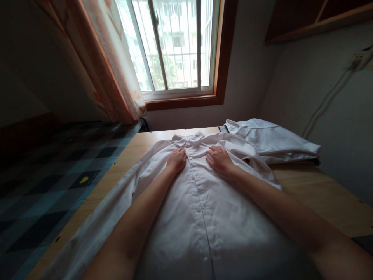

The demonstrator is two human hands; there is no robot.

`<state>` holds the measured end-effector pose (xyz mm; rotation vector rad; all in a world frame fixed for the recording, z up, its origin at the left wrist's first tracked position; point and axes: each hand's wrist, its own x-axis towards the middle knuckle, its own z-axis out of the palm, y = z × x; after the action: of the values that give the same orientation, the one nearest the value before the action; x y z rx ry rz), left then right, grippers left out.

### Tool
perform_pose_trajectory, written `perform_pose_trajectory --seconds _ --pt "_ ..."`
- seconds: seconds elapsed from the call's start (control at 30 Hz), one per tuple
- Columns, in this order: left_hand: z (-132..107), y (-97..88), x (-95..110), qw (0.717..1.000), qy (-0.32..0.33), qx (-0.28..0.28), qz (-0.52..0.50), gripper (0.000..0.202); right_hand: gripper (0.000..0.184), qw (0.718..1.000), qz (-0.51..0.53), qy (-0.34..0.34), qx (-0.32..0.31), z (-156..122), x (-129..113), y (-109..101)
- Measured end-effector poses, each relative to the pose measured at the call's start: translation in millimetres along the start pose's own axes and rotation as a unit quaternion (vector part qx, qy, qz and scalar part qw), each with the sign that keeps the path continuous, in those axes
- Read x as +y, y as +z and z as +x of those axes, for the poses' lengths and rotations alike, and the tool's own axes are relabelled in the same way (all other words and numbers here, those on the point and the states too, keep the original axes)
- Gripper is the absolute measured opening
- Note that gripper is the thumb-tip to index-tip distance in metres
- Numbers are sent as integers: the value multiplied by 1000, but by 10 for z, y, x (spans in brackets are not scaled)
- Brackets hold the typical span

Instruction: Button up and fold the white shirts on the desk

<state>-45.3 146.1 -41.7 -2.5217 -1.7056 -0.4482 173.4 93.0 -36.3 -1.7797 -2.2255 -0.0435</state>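
1. Daylight is being admitted through a barred sliding window [177, 42], which is being flanked on the left by a patterned curtain [106, 58].
2. On the pale wooden bench [309, 186], a white button-up shirt [224, 210] is being displayed front upward, its collar being pointed toward the window and its placket being run down the middle.
3. One sleeve is being stretched along the left side of the bench; the other is being left rumpled on the right.
4. The left hand [177, 158] is being laid on the shirt just left of the placket, below the collar, its fingers being kept close together.
5. The right hand [219, 159] is being rested across the placket from it, its fingers being bent and slightly parted. Whether cloth is being pinched by either hand cannot be told.
6. At the far right corner, a folded white garment [274, 136] is being supported on a dark-edged object, mostly hidden.
7. To the left, a bed is being covered by a checked bedspread [96, 155].
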Motion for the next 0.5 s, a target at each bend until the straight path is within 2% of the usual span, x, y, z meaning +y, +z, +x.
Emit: perform_pose_trajectory --seconds 0.13,0.23,0.33,0.4,0.5 --pt "-22 17 -35 999 6 -42 -17 45 55 995 33 0 -89 -79 -65 29" --pt "-23 14 -73 997 18 -67 -20 49 58 993 30 4 -112 -105 -93 79" --pt "-1 -12 -84 996 34 -75 -14 50 54 996 30 2 -89 -118 -113 43" --pt "24 -34 -73 996 41 -77 -14 49 44 998 29 -1 -53 -87 -148 -30" --pt "40 -49 -51 995 36 -89 -17 51 32 1000 24 -7 -4 75 -251 -130"
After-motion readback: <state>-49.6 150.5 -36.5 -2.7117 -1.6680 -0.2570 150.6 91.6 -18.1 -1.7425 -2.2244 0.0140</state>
